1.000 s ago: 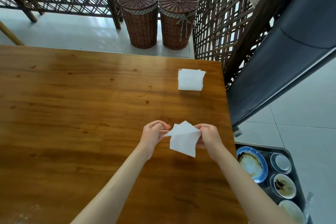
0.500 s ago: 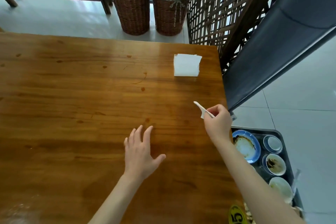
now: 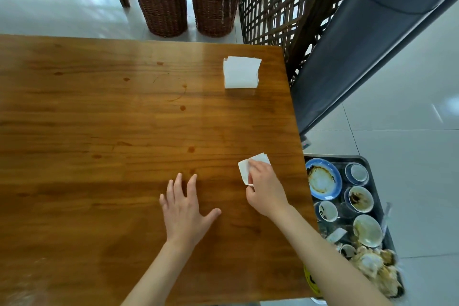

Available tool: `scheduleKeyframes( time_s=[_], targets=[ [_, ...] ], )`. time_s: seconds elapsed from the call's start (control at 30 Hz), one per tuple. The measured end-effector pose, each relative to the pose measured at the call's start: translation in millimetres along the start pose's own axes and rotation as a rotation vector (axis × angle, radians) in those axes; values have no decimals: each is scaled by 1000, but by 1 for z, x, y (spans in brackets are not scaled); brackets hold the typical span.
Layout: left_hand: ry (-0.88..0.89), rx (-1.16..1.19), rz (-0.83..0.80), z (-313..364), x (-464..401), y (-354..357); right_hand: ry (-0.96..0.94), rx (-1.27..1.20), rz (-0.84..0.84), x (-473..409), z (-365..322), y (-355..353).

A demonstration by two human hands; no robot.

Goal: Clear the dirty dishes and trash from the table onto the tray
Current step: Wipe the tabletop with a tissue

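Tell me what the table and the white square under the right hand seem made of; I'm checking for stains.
Table: apparently varnished wood, with visible grain, glossy glare and small dark spots. White square under the right hand: likely folded paper napkin, thin and matte.
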State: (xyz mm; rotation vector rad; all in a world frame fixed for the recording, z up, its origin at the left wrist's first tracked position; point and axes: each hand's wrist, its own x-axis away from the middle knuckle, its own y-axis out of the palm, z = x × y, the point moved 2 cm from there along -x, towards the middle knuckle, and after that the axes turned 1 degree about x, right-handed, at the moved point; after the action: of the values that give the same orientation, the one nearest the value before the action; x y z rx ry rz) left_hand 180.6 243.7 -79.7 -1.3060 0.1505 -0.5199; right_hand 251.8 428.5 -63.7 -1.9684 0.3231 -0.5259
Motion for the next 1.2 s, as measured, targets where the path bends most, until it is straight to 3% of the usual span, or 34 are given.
scheduleKeyframes(
  time_s=[0.47, 0.53, 0.67, 0.8, 1.0, 1.2],
  targets=[
    [62, 88, -2, -17, 30, -3, -77, -100, -36, 88, -24, 38],
    [52, 101, -3, -26, 42, -4, -39, -128, 22, 79, -24, 29],
    [14, 109, 28, -38, 55, -13, -38, 86, 128, 60, -25, 23],
    [41, 76, 45, -51, 65, -15, 80, -7, 180, 73, -31, 38],
    [21, -101, -76, -67, 65, 6, -94, 43, 219, 95, -42, 43],
    [23, -155, -48, -72, 67, 20, -220, 23, 254, 114, -49, 51]
  ],
)
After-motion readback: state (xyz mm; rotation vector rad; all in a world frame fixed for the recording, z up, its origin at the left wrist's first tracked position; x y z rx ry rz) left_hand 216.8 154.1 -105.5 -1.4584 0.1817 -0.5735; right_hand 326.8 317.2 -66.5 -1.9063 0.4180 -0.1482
